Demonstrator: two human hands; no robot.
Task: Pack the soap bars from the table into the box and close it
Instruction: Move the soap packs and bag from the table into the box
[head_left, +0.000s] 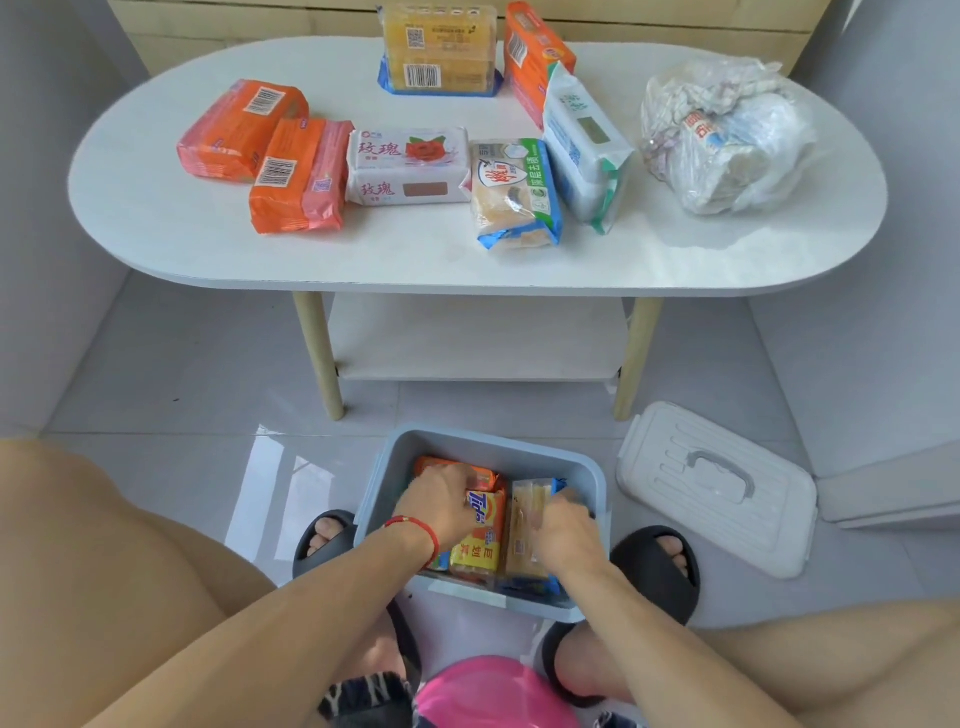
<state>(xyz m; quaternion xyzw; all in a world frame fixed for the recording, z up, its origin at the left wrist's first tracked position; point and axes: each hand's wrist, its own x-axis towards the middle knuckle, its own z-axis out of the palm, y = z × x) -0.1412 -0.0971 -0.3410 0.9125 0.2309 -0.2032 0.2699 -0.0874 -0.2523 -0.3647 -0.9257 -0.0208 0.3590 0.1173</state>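
A blue-grey box (498, 452) stands on the floor between my feet, lid off. Inside lie an orange and yellow soap pack (480, 540) and a pale yellow soap pack (524, 530). My left hand (441, 504) is down in the box, fingers closed on the orange and yellow pack. My right hand (566, 535) grips the pale yellow pack. On the white table (363, 254) lie several more packs: two orange ones (239, 130) (301, 176), a white rose one (408, 166), a blue-edged one (514, 192), a white and green one (587, 150).
The box's white lid (717, 488) lies on the floor to the right. A crumpled plastic bag (727, 135) sits on the table's right end. At the back stand a yellow multipack (439, 47) and another orange pack (535, 57). A pink object (493, 691) is at the bottom.
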